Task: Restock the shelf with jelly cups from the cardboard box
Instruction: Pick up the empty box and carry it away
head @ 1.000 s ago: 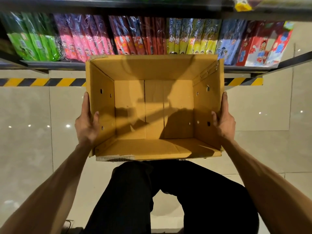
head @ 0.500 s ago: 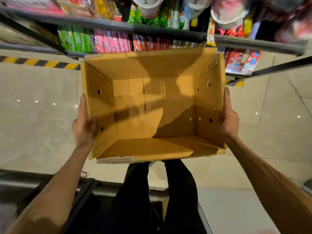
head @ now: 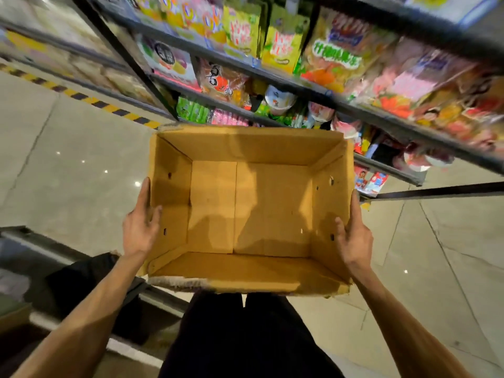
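**Nothing left inside, guess we're wrapping up**

We're seeing only bare cardboard in there, so we're guessing the restocking itself is done and just ditching the empty is remaining. Our left hand [head: 140,230] is pinching the 9 o'clock wall, thumb inside and fingers outside. The cardboard box [head: 251,208] is hanging between both hands, open top facing us. Our right hand [head: 354,241] is clamping the 3 o'clock wall the same way. Up at 12 to 2 o'clock the shelf [head: 362,111] is sitting just past the far rim, holding what we're taking for jelly cups [head: 278,100], though they're looking too blurry to be sure.
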